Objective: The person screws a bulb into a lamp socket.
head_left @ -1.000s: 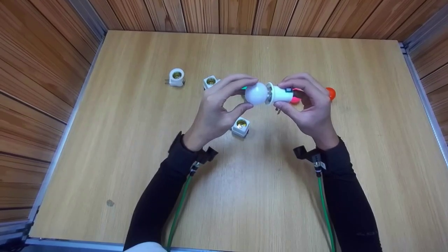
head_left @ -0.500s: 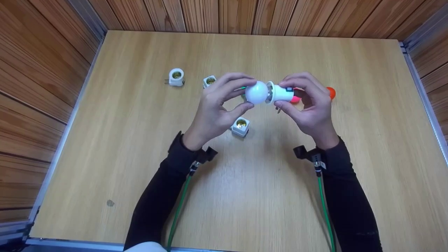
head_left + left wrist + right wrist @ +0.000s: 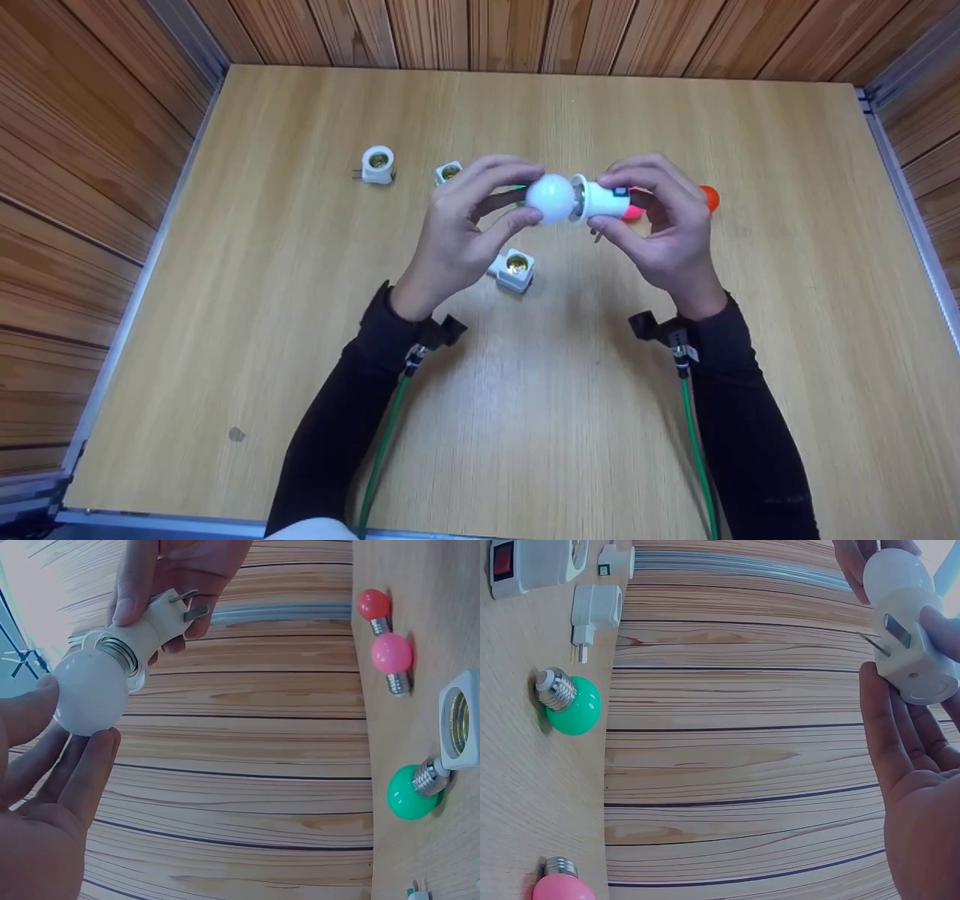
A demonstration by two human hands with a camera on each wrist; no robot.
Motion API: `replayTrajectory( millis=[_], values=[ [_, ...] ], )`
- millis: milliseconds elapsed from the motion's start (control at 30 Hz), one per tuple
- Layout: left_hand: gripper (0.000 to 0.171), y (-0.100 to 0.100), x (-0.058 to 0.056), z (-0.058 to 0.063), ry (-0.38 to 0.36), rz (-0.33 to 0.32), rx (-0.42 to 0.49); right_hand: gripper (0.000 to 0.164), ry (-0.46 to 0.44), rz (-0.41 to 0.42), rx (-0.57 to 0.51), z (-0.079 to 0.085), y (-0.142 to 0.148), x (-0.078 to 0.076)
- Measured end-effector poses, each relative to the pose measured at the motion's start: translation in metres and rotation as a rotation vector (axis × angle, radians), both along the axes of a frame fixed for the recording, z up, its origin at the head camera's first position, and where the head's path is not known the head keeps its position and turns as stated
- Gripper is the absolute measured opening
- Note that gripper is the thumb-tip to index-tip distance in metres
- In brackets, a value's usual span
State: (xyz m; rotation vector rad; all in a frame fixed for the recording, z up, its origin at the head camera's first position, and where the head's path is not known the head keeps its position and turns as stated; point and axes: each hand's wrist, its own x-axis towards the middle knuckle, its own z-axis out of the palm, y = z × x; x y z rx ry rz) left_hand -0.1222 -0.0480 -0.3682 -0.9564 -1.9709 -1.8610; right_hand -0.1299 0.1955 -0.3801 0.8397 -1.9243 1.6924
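Above the table, my left hand [image 3: 454, 229] pinches the round white light bulb [image 3: 550, 199] between thumb and fingertips. My right hand [image 3: 671, 225] grips a white plug-in lamp socket [image 3: 606, 201] from its outer end. Bulb and socket lie in line, with the bulb's metal screw base [image 3: 118, 652] entering the socket's flared rim; some thread still shows between them. Two flat metal prongs [image 3: 897, 631] stick out of the socket's side in the right wrist view. How deep the base sits inside is hidden by the rim.
White sockets stand on the wooden table [image 3: 300, 337]: one at back left [image 3: 377, 165], one partly behind my left hand [image 3: 448, 172], another nearer [image 3: 515, 270]. Beyond my hands lie a red bulb [image 3: 709, 198], a pink bulb [image 3: 391, 653] and a green bulb [image 3: 412, 793]. Wooden walls surround the table.
My left thumb and fingers have shifted slightly left on the bulb, uncovering more of it and the socket below. The right hand and its socket have hardly moved.
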Motion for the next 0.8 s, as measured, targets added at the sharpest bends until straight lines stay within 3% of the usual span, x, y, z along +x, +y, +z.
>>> replayTrajectory(
  millis=[200,500,800],
  values=[
    [0.034,-0.0012,-0.0005,-0.0002,-0.016,0.019,-0.04,0.036,0.0,-0.001,0.002,-0.0002,0.0006,-0.0003],
    [0.034,-0.0014,0.0002,0.0018,-0.04,-0.007,-0.029,0.035,-0.002,-0.005,-0.001,-0.0004,0.0006,-0.0004],
    [0.035,-0.0018,0.0007,0.001,-0.008,-0.021,-0.029,0.036,-0.004,-0.002,0.005,0.0008,0.0005,-0.0003]
  ],
)
